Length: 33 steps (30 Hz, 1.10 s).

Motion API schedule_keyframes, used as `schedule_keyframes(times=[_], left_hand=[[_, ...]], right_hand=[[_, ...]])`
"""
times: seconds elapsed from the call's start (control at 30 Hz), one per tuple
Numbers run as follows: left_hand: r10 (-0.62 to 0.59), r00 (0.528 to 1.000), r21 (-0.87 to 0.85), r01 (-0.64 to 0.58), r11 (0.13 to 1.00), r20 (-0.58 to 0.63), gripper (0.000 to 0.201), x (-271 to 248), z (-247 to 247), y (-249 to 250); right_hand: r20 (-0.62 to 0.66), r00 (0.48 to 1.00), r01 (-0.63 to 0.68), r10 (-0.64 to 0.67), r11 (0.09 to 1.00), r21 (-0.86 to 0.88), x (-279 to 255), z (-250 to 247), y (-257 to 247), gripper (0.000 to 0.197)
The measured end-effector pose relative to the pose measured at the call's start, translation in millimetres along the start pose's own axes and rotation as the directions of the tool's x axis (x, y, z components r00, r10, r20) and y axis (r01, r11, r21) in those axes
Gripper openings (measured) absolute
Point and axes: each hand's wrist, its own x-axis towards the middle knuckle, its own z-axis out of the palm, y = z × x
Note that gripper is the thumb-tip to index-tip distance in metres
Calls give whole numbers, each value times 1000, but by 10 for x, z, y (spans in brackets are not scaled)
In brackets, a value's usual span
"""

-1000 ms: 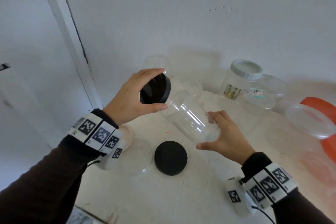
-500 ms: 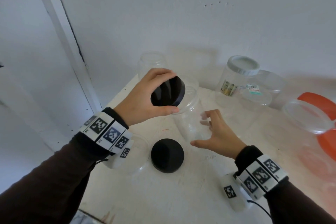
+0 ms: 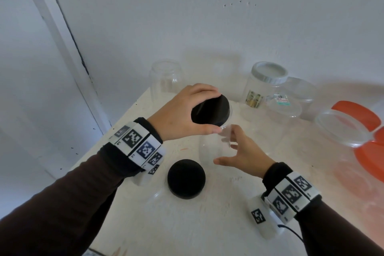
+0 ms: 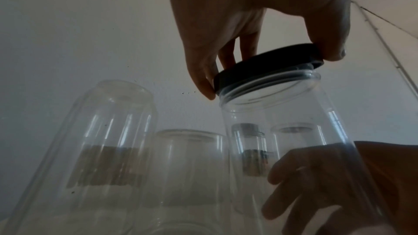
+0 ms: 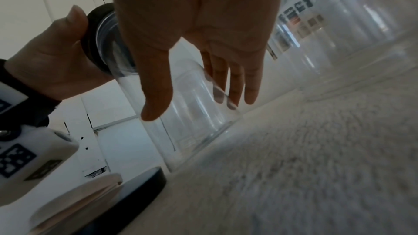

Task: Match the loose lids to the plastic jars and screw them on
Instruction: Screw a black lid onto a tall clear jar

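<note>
Two hands busy: left hand (image 3: 182,114) fingers pinch black lid (image 3: 211,113) rim, tilted on clear jar (image 4: 294,131) mouth. Right hand (image 3: 243,151) fingers spread, bracing jar wall on tabletop (image 3: 207,224). Jar seems light, thin, slick; better held mid-body.

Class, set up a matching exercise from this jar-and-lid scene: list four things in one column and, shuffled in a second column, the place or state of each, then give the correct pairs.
Things:
1. black lid in the left hand
2. second black lid
3. white-lidded jar
4. orange lid

Places or states:
A. lying flat on the table, untouched
B. by the wall, already closed
C. tilted on the mouth of the clear jar
D. at the table's right edge

Pairs: 1-C, 2-A, 3-B, 4-D
</note>
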Motion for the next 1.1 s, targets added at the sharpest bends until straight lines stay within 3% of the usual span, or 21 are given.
schedule_keyframes(times=[0.17,0.33,0.5,0.7,0.83,0.93,1.1], left_hand=[[9,998,31,-10,999,56,81,109,35,68],[12,992,88,-23,996,124,82,194,104,128],[-8,990,80,-3,997,142,83,219,90,120],[-48,993,-64,55,996,104,89,143,160,87],[-139,990,-246,142,959,30,109,68,249,23],[-222,975,-378,212,901,17,111,14,287,-32],[-292,956,-509,246,825,-12,106,-43,347,-87]], right_hand=[[-36,999,-11,12,999,44,6,4,-17,57],[-37,999,-4,7,998,70,44,12,7,75],[-37,999,-7,10,997,82,56,13,26,75],[30,1000,-1,-2,997,84,-7,-19,-7,74],[-128,988,112,-85,969,221,-132,-174,-191,87],[-181,960,231,-214,969,82,-169,-340,-372,81],[-95,931,331,-353,924,-193,-147,-543,-608,90]])
